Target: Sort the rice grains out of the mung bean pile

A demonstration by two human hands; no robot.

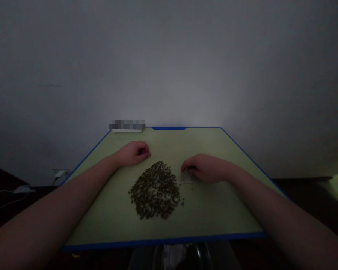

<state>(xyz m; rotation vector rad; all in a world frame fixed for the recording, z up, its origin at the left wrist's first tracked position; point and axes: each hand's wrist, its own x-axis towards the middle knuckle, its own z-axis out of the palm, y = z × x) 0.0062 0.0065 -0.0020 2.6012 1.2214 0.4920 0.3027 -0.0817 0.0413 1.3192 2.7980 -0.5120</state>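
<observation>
A loose heap of small dark brown-green pieces, like seeds or dried buds [154, 191], lies spread on the pale yellow-green table [214, 213]. My left hand [133, 153] rests on the table just beyond the heap's upper left, fingers curled in and thumb close to them; nothing shows in it. To the right of the heap, my right hand [204, 167] is closed, its fingertips pressed down on a thin, pale, partly see-through flat piece [185, 177], perhaps a card or a small bag. The palm hides most of that piece.
Blue edging [169, 240] runs round the table. A white tray-like object [126, 130] with a blurred-out top stands at the far left corner. Beyond is a grey wall [169, 75]. Below the near edge sits a shiny metal bowl [205, 255]. Cables and a plug [60, 173] are at left.
</observation>
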